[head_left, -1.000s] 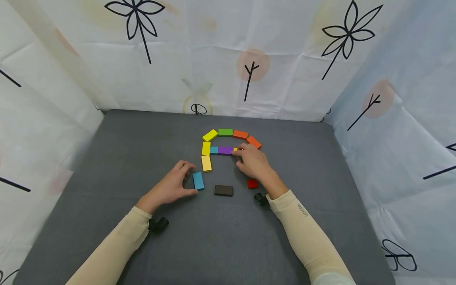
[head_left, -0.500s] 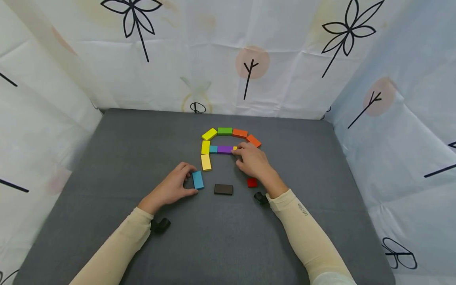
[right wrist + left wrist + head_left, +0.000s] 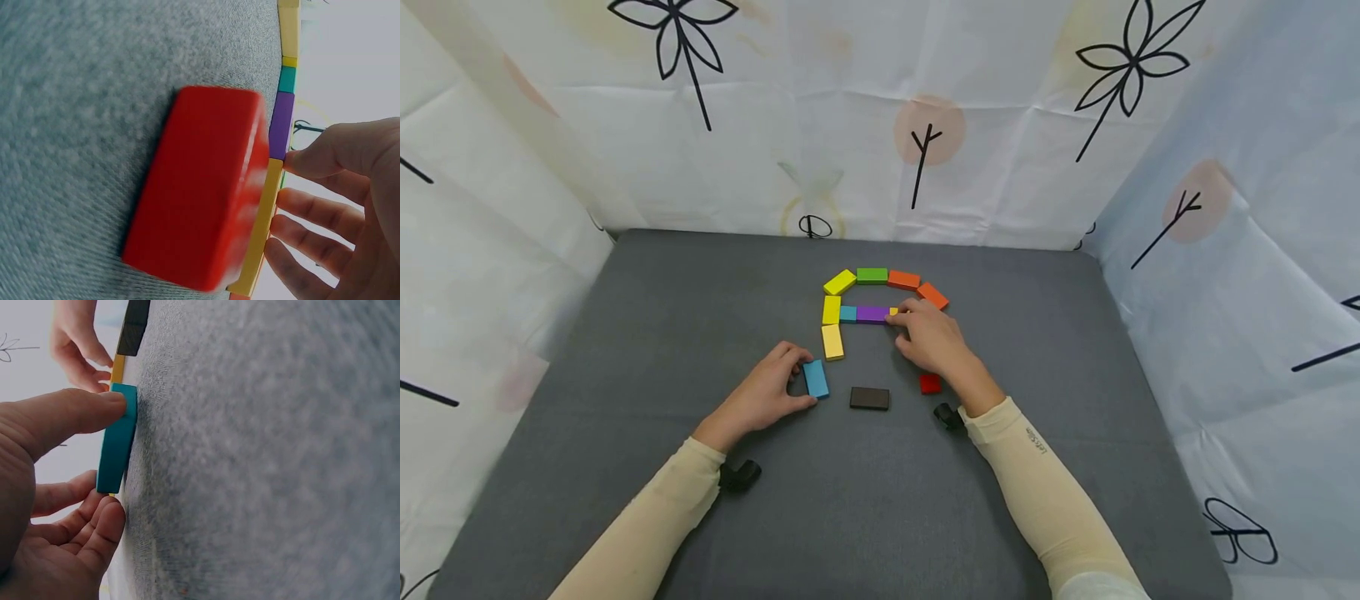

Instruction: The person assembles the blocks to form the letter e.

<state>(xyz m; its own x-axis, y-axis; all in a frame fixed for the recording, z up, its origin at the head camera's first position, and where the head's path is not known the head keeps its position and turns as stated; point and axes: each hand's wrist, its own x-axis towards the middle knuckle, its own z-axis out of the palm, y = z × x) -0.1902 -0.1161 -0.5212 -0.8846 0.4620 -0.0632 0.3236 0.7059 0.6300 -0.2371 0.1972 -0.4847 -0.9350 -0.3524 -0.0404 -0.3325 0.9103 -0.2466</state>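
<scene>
My left hand [image 3: 763, 390] pinches a light blue block [image 3: 816, 379] on the table, thumb at its near end and fingers at its far end, as the left wrist view shows. Farther right, my right hand [image 3: 934, 337] holds an orange-yellow block [image 3: 261, 231], its thumb near the joint with a purple block [image 3: 872, 315]; the hand hides most of that block in the head view. A small teal block [image 3: 847, 314] continues this row to the left. Around it curves an arch of yellow blocks [image 3: 832, 310], a green block [image 3: 872, 276] and orange blocks [image 3: 903, 279].
A dark brown block [image 3: 869, 398] lies between the hands. The red block [image 3: 930, 383] sits just under the right wrist and looms large in the right wrist view. A pale yellow block [image 3: 832, 342] ends the arch's left side. Patterned cloth [image 3: 850, 125] hangs behind the grey table [image 3: 700, 275].
My left hand has shifted slightly right, closer around the light blue block. The right hand and the other blocks stay put; the head view has tilted a little.
</scene>
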